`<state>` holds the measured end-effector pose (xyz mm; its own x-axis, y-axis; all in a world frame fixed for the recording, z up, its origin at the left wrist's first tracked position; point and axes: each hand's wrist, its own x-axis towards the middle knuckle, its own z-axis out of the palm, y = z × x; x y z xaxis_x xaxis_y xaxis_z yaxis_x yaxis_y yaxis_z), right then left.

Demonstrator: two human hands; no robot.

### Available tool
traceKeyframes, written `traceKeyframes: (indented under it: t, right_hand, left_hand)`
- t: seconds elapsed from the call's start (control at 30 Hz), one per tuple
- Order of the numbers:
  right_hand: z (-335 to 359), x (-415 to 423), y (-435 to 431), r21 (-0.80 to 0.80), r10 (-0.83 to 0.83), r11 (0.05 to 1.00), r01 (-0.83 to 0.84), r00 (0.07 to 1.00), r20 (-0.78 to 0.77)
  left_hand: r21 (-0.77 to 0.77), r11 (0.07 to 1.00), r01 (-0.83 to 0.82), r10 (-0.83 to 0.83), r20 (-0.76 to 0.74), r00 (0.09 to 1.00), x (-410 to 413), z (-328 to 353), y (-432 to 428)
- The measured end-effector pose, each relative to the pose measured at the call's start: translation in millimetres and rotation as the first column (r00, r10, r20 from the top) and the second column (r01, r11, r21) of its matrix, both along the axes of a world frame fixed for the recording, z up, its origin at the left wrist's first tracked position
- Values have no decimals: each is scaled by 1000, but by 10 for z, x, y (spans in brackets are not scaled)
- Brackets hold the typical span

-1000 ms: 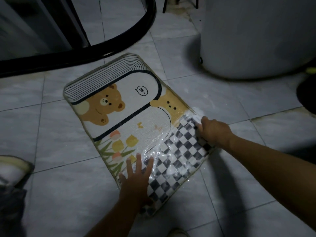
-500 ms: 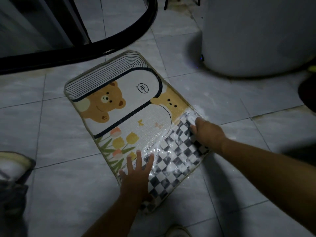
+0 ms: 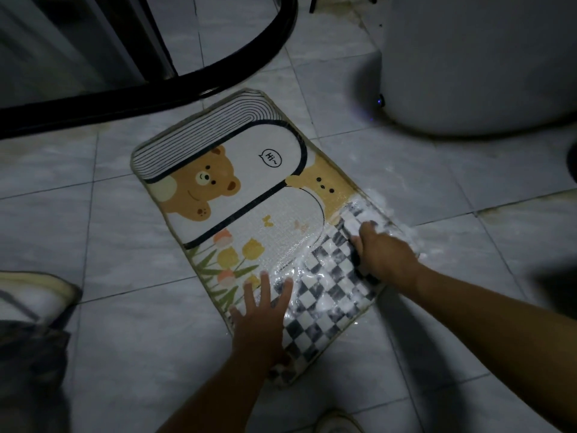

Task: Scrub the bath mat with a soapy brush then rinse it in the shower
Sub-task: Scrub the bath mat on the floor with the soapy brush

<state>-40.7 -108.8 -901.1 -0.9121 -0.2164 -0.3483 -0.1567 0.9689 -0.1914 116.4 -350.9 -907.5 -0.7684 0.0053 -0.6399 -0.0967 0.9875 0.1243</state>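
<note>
The bath mat (image 3: 237, 182) lies flat and askew on glossy grey marbled floor tiles (image 3: 125, 307). It is a rounded rectangle with a pale bound edge, printed with two brown bears, a "Hi~" speech bubble, tulips, curved black stripes and a black-and-white chequered corner. Its near half looks wet and shiny, with white foam (image 3: 379, 201) smeared over the chequers and spilling off the right edge onto the tile. The left hand (image 3: 259, 323) presses flat on the mat's near corner, its grip spread, fingers straight and apart. The right hand (image 3: 384, 254) has its grip curled round the brush (image 3: 354, 228), which sits on the chequered part near the right edge. Only the brush's pale blurred end ahead of the knuckles and a dark strip under the hand show; the bristles are hidden. A black curved shower rim (image 3: 187, 85) runs just beyond the mat. A large white rounded body (image 3: 468, 73) at upper right is cut off by the frame, as is a blurred pale slipper (image 3: 31, 292) at the left edge
</note>
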Motion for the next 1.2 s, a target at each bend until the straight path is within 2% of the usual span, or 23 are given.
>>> traceKeyframes:
  t: [0.07,0.17,0.27,0.3,0.37,0.43,0.5,0.57,0.63,0.73,0.77,0.8,0.87,0.93,1.0,1.03,1.13,1.2]
  right_hand:
    - [-13,306,-81,-78,117,991,-109,987,107]
    - [7,73,84,36,183,982,-188,977,112]
    - [93,-463,282,174,5,985,-12,999,40]
    - [95,-540,304,176,-51,983,47,999,16]
    - [65,-440,223,136,-63,989,65,998,-20]
    - [28,-62,70,19,44,999,-44,999,1]
    - [38,382,-75,-94,219,973,-212,972,81]
    - [-1,448,-46,-83,318,946,-312,946,64]
    - [-88,142,90,-13,242,970,-242,970,2]
    - [-75,-350,233,131,8,991,12,989,-147]
    - [-55,-376,218,132,-43,989,66,985,-168]
    - [-55,-333,133,97,-62,992,79,984,-167]
    - [-32,-15,-57,-30,-12,1000,11,998,-62]
    - [60,366,-243,-116,155,983,-145,984,84]
    - [73,424,-208,-84,283,958,-276,954,99]
    - [65,307,-133,-38,259,966,-257,962,87]
    - [66,-167,151,115,12,993,-11,1000,-6]
    - [67,-161,95,98,-59,993,64,997,-55]
  left_hand:
    - [-3,1000,7,-7,-10,1000,3,-15,-17]
    - [-10,1000,7,-7,-5,1000,16,-40,2]
    - [-27,1000,-8,8,-8,1000,19,-43,-9]
    - [-23,1000,-13,13,-17,1000,11,-55,0]
    - [-22,1000,-14,13,-29,999,-8,-55,26]
    - [-5,1000,-12,12,14,1000,-18,-12,52]
    - [8,1000,-8,8,47,999,-13,53,36]
    - [12,1000,-3,3,49,999,-27,75,16]
    - [5,1000,-3,3,43,999,-34,54,18]
    - [-11,1000,-7,8,40,999,-21,29,-8]
    - [-9,1000,-6,6,39,999,-16,18,5]
    - [-13,1000,-1,2,33,999,-15,9,-8]
    - [-13,1000,8,-8,32,999,-10,5,4]
    - [-11,1000,13,-13,22,1000,-25,13,3]
    - [-10,1000,7,-7,29,1000,-18,12,13]
    - [-6,1000,4,-4,28,1000,-18,9,17]
    - [3,1000,-6,6,6,1000,-18,17,20]
    - [4,1000,-7,7,16,1000,-19,26,8]
